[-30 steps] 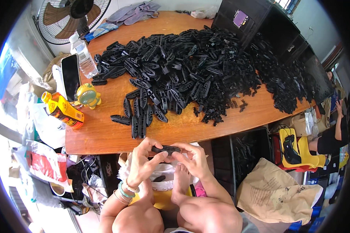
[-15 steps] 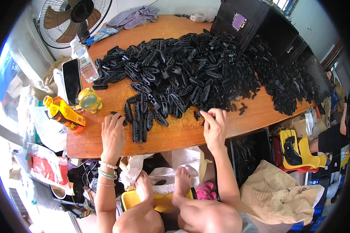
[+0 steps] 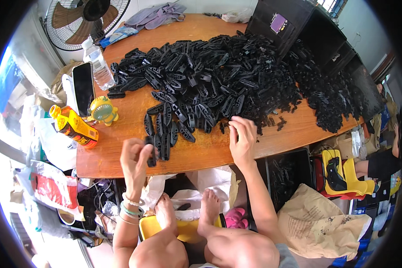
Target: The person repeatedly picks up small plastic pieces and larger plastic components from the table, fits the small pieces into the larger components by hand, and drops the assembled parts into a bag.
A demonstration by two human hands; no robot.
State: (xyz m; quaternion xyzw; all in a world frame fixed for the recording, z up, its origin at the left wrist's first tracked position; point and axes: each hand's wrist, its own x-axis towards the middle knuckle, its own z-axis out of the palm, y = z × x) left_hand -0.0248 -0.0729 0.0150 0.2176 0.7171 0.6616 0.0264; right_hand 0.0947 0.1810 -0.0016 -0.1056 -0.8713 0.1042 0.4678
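My left hand is above the near left of the wooden table. Its thumb and fingers close on a long black plastic part, held roughly upright near a few loose parts of the same kind. A big heap of these black plastic parts spreads over the middle of the table. My right hand hovers by the heap's near edge with its fingers bent together. Whether something small is pinched there I cannot make out. Small black pieces lie just right of that hand.
At the left stand an orange-labelled bottle, a yellow-green toy fan, a phone and a water bottle. Black crates stand at the back right. Below the table are a black bin and a brown paper sack.
My left hand has picked up a black plastic part and drawn it back toward me. My right hand has shifted slightly left and its fingertips have moved a little farther up the table.
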